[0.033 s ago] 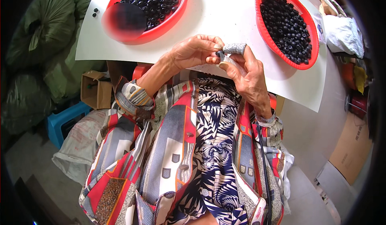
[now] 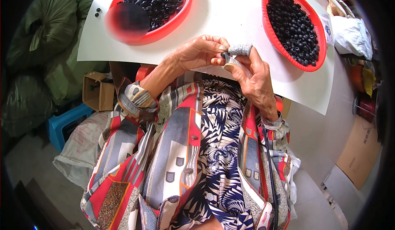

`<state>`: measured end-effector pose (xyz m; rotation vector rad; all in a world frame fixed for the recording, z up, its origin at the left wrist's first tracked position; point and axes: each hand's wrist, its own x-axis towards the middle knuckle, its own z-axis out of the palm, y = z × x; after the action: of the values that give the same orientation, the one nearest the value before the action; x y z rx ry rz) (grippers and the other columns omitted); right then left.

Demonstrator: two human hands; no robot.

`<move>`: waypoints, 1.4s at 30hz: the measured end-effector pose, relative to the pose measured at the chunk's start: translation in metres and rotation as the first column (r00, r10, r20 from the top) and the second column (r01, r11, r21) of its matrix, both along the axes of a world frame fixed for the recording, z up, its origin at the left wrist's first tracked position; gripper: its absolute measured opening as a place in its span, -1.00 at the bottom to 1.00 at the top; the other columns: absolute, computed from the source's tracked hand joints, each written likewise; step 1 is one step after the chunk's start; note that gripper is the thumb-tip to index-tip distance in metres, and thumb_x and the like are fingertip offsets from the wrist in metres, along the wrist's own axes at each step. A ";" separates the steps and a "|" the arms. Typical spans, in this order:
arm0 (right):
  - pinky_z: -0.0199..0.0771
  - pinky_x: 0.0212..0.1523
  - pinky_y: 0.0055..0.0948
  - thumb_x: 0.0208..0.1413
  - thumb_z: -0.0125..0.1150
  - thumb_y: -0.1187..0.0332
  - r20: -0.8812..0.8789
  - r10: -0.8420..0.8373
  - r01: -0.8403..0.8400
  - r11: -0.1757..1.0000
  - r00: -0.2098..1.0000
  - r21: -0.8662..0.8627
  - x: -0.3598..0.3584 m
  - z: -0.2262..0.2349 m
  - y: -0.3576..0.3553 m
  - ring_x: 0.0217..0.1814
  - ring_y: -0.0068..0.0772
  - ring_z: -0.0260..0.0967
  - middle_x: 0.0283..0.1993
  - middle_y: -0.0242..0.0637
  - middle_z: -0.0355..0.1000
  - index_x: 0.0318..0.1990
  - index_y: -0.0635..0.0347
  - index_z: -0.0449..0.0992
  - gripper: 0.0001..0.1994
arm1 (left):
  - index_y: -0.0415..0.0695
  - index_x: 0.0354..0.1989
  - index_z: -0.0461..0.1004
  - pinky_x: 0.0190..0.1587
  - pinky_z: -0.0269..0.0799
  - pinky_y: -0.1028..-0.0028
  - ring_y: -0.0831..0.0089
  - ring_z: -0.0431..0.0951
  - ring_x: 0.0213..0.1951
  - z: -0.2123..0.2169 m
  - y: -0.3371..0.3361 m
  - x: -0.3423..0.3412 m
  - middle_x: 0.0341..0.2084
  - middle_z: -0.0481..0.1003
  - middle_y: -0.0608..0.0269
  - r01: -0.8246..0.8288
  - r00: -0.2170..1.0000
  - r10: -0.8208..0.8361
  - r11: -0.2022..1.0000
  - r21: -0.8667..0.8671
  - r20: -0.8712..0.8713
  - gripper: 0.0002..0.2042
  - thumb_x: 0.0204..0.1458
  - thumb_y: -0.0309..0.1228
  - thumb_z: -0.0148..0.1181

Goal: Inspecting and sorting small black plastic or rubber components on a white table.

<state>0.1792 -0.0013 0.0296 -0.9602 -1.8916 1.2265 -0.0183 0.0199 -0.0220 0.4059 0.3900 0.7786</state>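
Above the near edge of the white table, my two hands meet. My left hand pinches a small black piece between thumb and fingers; the piece is mostly hidden. Closed around a slim, whitish see-through tool, my right hand brings the tool's end against the black piece. What kind of tool it is, I cannot make out. A grey knitted finger cover wraps my right index finger. Small black hollow caps fill part of a red basin beyond my left hand, and more black caps lie in a red basket at the right.
The red basin and the red basket stand on the white table. Two loose black caps lie near its left edge. Green sacks, a cardboard box and a blue stool are at the left.
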 end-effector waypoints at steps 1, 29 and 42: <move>0.46 -0.36 -0.33 0.03 0.20 0.43 0.004 -0.001 0.001 1.000 1.000 -0.003 0.000 0.001 0.000 -0.33 -0.04 0.50 -0.37 0.02 0.48 -0.23 0.36 0.26 -0.74 | -0.33 -0.27 0.41 -0.44 0.42 0.66 0.54 0.47 -0.50 -0.001 0.001 -0.001 -0.45 0.45 0.21 0.024 0.999 -0.024 1.000 0.009 0.029 -0.87 0.02 -0.54 0.10; 0.42 -0.34 -0.43 0.11 0.13 0.43 -0.047 0.046 -0.049 0.998 0.998 -0.051 -0.001 -0.010 0.000 -0.32 -0.31 0.51 -0.35 -0.05 0.52 -0.26 0.34 0.26 -0.80 | -0.30 -0.37 0.46 -0.35 0.42 0.62 0.48 0.48 -0.48 -0.007 0.003 -0.009 -0.49 0.49 0.19 0.119 0.991 -0.115 0.991 0.053 -0.075 -0.92 0.00 -0.54 0.15; 0.06 -0.57 -0.75 0.16 0.13 0.31 -0.341 -0.243 0.063 0.884 0.908 -0.463 0.006 -0.004 0.007 -0.56 -0.79 0.06 -0.54 -0.49 0.27 -0.24 0.22 0.29 -0.80 | -0.42 -0.10 0.43 -0.15 0.41 0.58 0.47 0.46 -0.23 -0.001 0.004 0.003 -0.27 0.48 0.10 -0.061 0.997 0.065 0.993 0.102 -0.037 -0.73 0.05 -0.51 0.12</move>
<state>0.1854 0.0060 0.0259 -0.9829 -1.2184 1.6490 -0.0157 0.0236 -0.0234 0.5060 0.4037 0.8547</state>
